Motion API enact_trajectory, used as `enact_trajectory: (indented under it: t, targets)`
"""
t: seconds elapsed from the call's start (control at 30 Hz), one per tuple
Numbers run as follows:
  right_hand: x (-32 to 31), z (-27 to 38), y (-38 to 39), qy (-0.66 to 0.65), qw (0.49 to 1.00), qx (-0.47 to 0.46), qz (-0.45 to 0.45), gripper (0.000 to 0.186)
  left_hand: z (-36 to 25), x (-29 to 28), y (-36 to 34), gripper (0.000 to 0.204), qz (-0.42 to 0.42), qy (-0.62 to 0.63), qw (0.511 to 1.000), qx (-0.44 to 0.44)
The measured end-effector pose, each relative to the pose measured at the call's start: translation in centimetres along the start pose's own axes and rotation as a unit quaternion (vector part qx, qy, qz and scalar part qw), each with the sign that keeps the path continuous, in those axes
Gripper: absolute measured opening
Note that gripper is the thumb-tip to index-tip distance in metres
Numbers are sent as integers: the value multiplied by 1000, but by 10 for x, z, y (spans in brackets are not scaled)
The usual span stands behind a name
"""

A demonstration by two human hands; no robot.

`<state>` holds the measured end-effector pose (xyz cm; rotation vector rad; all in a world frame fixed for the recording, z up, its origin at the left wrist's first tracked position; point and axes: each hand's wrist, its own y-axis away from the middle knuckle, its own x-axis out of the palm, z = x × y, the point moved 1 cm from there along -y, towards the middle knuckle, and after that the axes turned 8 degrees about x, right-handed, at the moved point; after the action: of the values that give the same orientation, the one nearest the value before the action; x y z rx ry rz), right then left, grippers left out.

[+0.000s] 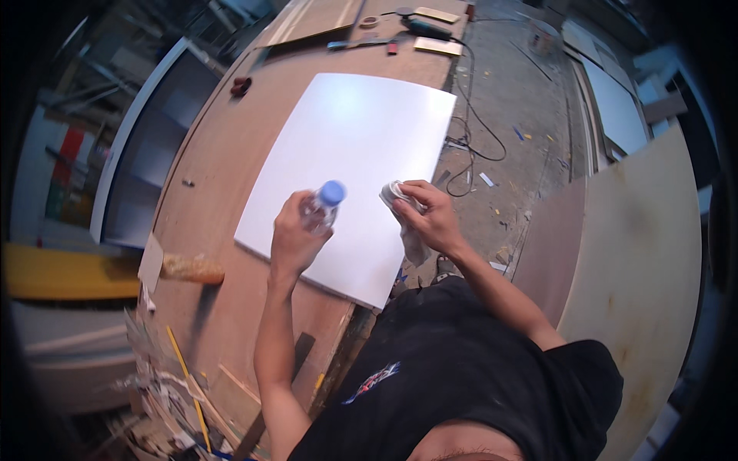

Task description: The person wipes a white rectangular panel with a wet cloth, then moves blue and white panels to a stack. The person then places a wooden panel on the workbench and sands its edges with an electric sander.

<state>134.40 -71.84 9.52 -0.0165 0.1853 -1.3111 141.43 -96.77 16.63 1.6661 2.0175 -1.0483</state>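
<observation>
Far left of frame: white shelving unit (142,146), a yellow edge below it, scrap strips and offcuts (181,399) heaped at lower left. Brown tabletop (223,154) running up the middle, carrying a white panel (346,146) that lies flat with one corner hanging over the near edge.

Above the panel's near part, left hand (292,242) closed around a clear plastic bottle (321,207) with a blue cap, long axis tilted up and to the right, cap end pointing toward the other hand. Just right of it, close but apart, right hand (430,219) clenched on a crumpled pale cloth (403,203), possibly a rag or tissue; hard to tell at this size.

Upper centre: hand tools and a black cable (473,134) trailing down onto the grey floor (523,115). Right side: large leaning boards (638,253).
</observation>
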Motion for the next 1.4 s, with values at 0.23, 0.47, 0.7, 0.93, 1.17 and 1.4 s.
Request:
enact_trajectory:
  t: [0.23,0.47,0.7,0.93,1.17,1.4]
  targets:
    - [-76,-213,-94,173,945,78,-268,25,8,56,39,44,-71,20,994,-86]
    - [-150,-286,-247,228,918,103,-309,25,-10,112,110,52,-135,39,939,-312]
    - [-188,-320,-348,179,943,1,-282,20,-22,130,142,54,-172,18,900,-401]
    - [-167,-307,-303,188,957,-44,-215,19,-20,134,134,52,-169,23,891,-420]
    - [-66,-254,-126,186,971,-11,-151,22,15,115,154,49,-167,78,929,-322]
    - [63,-199,163,195,971,-25,139,38,-1,72,209,46,-176,47,930,-318]
